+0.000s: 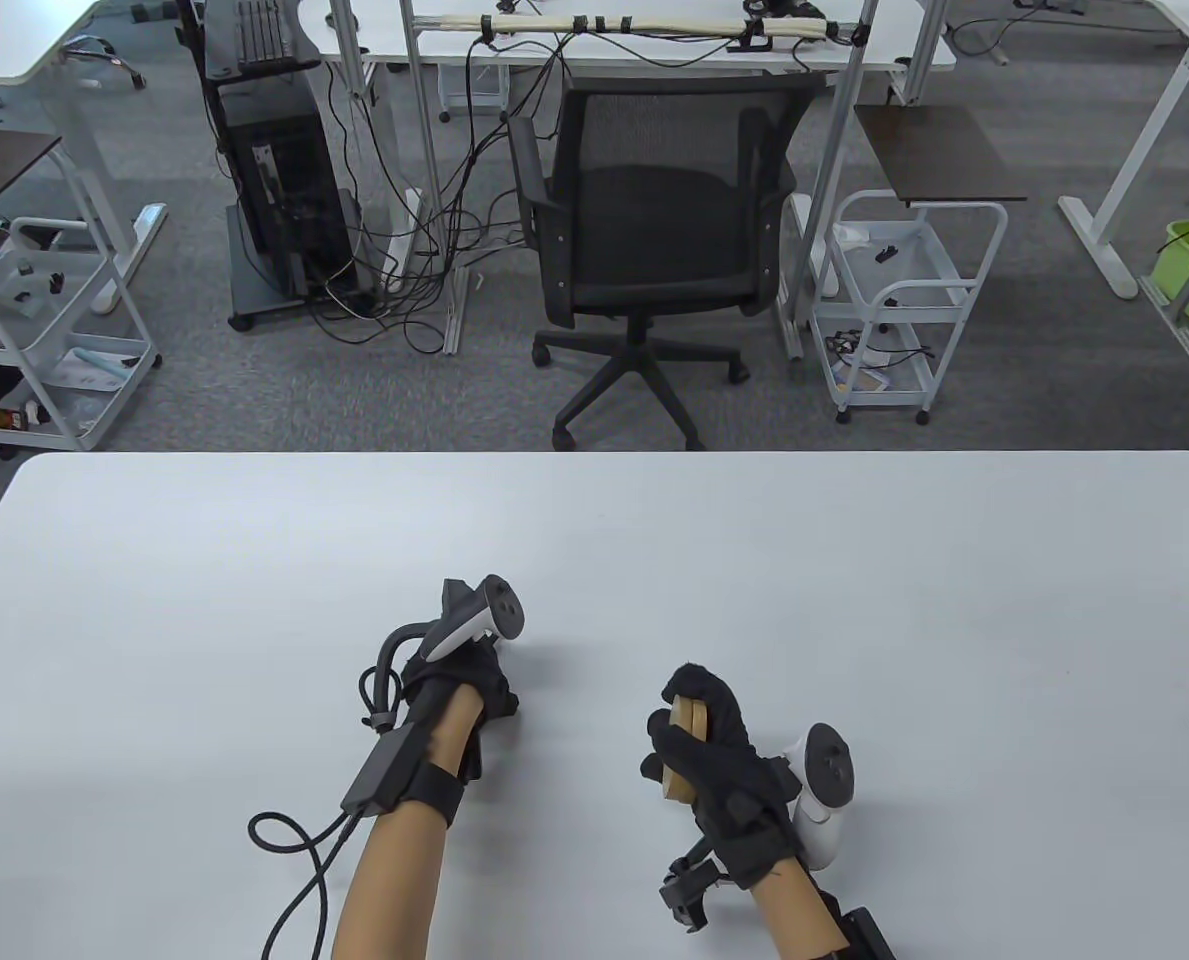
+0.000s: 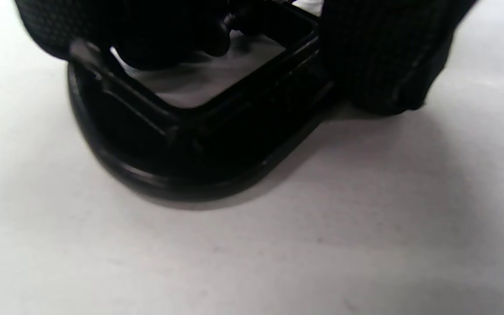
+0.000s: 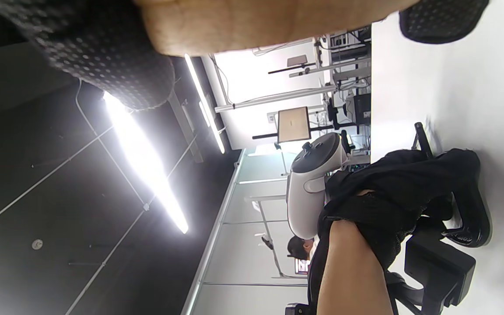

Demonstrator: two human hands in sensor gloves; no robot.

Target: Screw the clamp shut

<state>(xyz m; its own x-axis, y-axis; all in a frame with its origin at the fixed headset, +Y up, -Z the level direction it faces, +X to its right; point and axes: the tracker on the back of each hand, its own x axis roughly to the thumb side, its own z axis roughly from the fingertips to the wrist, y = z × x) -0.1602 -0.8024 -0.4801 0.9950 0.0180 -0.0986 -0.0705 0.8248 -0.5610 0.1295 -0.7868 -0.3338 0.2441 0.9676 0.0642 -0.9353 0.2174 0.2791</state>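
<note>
The black C-shaped clamp [image 2: 190,148] lies flat on the white table [image 1: 854,600]. My left hand [image 1: 474,695] rests over it and grips its frame, so the table view hides most of it. The left wrist view shows gloved fingers [image 2: 379,52] on the frame. The right wrist view shows the clamp [image 3: 475,223] under the left hand [image 3: 405,192]. My right hand [image 1: 689,735] is raised a little right of the left hand. It holds two thin wooden blocks [image 1: 687,722] stacked together, which also show in the right wrist view [image 3: 256,22]. The clamp's screw is not visible.
The table's far edge [image 1: 604,455] faces a black office chair [image 1: 644,230]. Sensor cables [image 1: 294,850] trail from my left wrist over the table near the bottom edge. White carts and desks stand on the floor beyond.
</note>
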